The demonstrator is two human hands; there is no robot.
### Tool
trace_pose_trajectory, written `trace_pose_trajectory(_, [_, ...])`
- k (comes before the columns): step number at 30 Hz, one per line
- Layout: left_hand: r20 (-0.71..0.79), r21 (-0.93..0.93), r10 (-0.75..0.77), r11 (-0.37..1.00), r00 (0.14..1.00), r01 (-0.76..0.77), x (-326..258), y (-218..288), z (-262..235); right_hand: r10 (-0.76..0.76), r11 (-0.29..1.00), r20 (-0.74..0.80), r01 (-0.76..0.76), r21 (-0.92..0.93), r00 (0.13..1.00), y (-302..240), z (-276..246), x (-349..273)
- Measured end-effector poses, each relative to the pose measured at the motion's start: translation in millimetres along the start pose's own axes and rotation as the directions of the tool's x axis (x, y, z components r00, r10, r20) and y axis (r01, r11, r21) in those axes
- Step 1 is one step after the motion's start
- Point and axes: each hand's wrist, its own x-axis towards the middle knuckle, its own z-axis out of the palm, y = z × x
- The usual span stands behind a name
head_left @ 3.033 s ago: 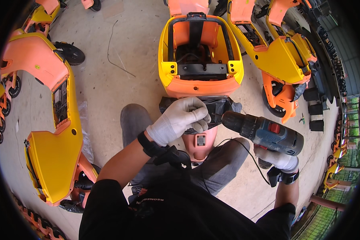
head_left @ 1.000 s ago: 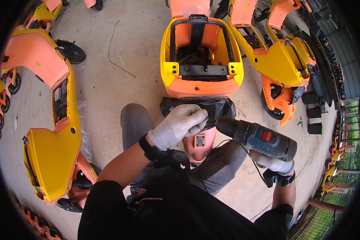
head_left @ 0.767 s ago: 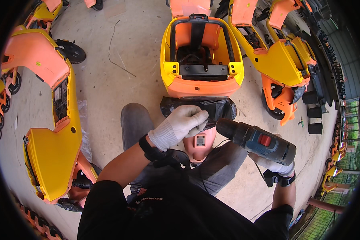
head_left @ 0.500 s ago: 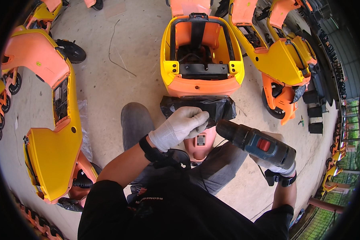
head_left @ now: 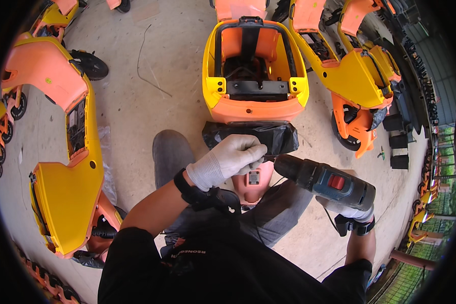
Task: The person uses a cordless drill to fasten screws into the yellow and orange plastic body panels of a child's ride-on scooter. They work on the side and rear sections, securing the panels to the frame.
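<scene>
My right hand [head_left: 353, 210], in a pale work glove, grips a dark blue and black cordless drill [head_left: 334, 183] with a red patch on its top. The drill's nose points left. A thin dark bit [head_left: 269, 158] reaches from it to the fingertips of my left hand [head_left: 230, 158]. That hand, also gloved, is closed in a pinch; what lies between its fingers is too small to make out. Just beyond is a black plastic-wrapped part [head_left: 283, 138] under the tail of a yellow and orange scooter body [head_left: 258, 109], whose seat bay is uncovered.
Another yellow and orange scooter body [head_left: 68, 202] stands close on my left. More scooter bodies [head_left: 352, 76] are to the right, with black bins [head_left: 399, 142] near them. A thin wire [head_left: 149, 81] lies on the concrete floor [head_left: 126, 55]. My knees flank the pink rear fender [head_left: 249, 191].
The drill has turned slightly and its bit now shows, meeting the left fingertips. My left hand has shifted a little to the right, still pinched.
</scene>
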Motion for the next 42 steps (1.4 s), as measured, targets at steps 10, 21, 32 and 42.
trace_pose_trajectory(10, [-0.083,0.134,0.166,0.979,0.983,-0.154,9.2,17.9,6.6,0.449,0.839,0.066,-0.446,0.313,0.891,-1.0,-9.5,-12.5])
trace_pose_trajectory(21, [-0.095,-0.099,0.082,0.991,0.992,-0.091,14.0,7.8,5.7,0.478,0.683,0.165,-0.483,0.547,0.863,-5.2,-3.9,-8.9])
trace_pose_trajectory(32, [-0.214,-0.148,0.083,0.982,0.973,-0.116,11.6,9.9,6.1,0.476,0.668,0.151,-0.468,0.579,0.866,-8.4,-6.2,-8.5])
trace_pose_trajectory(42, [-0.177,0.769,0.552,0.594,0.815,-0.236,34.6,60.5,-17.6,0.437,0.798,-0.020,-0.378,0.469,0.899,-11.9,-44.5,1.3])
